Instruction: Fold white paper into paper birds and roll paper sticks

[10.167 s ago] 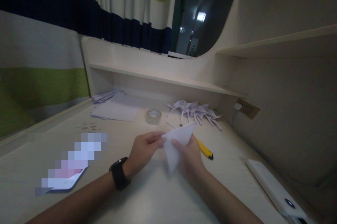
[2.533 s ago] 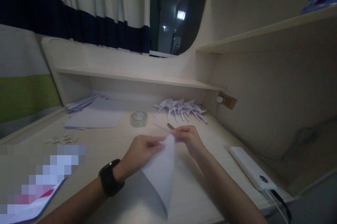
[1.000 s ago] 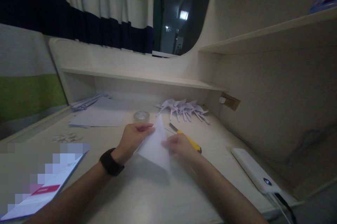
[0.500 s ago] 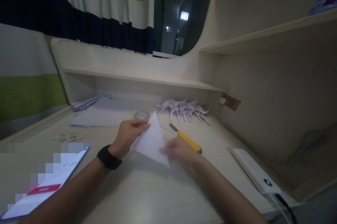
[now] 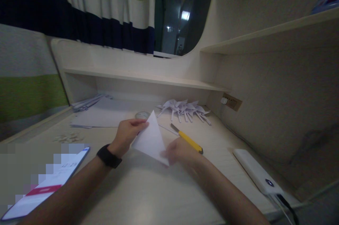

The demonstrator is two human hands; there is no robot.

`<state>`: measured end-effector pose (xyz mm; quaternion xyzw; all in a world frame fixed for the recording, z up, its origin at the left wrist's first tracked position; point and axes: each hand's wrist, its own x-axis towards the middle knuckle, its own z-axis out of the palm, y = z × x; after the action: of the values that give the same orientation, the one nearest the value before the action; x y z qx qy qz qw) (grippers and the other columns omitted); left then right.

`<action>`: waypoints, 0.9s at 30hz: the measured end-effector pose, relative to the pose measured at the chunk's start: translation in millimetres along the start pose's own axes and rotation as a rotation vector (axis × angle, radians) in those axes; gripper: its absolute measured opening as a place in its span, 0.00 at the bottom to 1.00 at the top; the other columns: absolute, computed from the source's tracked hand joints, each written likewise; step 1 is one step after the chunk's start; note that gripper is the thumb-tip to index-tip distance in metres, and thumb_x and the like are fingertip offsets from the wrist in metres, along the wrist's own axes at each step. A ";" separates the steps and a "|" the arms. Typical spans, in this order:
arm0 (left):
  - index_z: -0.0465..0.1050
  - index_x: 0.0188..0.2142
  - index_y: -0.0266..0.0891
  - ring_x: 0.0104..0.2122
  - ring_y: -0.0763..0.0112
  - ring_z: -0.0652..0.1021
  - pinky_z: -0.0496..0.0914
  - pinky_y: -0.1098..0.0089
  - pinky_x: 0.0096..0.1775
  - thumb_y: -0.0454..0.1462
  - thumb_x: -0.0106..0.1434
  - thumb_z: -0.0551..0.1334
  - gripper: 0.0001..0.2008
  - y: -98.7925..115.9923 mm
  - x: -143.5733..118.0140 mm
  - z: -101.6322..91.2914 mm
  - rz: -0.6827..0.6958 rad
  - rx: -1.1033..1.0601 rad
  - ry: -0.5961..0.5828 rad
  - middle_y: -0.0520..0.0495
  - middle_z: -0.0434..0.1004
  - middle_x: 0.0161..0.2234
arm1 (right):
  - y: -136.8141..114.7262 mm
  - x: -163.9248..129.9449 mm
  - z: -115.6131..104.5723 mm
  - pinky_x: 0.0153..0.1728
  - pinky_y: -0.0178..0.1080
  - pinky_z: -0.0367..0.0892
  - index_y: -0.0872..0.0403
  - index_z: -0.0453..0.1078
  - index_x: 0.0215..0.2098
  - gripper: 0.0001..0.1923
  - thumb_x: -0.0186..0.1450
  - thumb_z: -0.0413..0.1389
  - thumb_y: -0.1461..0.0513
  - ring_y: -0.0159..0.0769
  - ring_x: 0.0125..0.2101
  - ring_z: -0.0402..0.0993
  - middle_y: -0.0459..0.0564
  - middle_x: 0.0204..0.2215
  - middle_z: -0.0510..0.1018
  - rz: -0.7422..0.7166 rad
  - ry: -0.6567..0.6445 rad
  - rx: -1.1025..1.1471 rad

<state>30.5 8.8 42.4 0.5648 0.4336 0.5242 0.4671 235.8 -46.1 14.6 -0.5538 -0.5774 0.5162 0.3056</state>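
A triangular folded sheet of white paper (image 5: 150,138) is held above the desk between my two hands. My left hand (image 5: 127,134), with a black band on its wrist, pinches the sheet near its upper left edge. At the lower right corner, my right hand (image 5: 178,151) grips the paper, its fingers slightly blurred. Just beyond my right hand lies a yellow utility knife (image 5: 191,142) with its blade pointing up and left. A thin white stick (image 5: 169,129) rests beside the knife. Behind the paper's tip sits a roll of clear tape (image 5: 142,115), partly hidden.
Several white paper pinwheels (image 5: 182,107) lie at the back. Paper sheets (image 5: 102,114) are stacked at the back left, with small pale pieces (image 5: 69,137) nearer. A lit tablet (image 5: 50,186) lies front left; a white power bank (image 5: 255,170) with cables lies right.
Both hands still hold the paper. The sheet and my left hand have shifted slightly left, and the paper's lower right corner has risen a little at my right fingers.
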 end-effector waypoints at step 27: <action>0.78 0.40 0.30 0.24 0.69 0.77 0.69 0.71 0.26 0.43 0.47 0.72 0.24 -5.9 13.8 -10.1 0.022 -0.042 0.082 0.39 0.81 0.32 | -5.6 -4.4 -0.8 0.23 0.30 0.70 0.60 0.70 0.19 0.15 0.45 0.68 0.58 0.31 0.20 0.75 0.50 0.18 0.78 0.036 -0.107 0.043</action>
<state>21.4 24.1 39.4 0.5376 0.4351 0.5611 0.4549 235.6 -49.2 21.0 -0.5290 -0.5718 0.5627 0.2767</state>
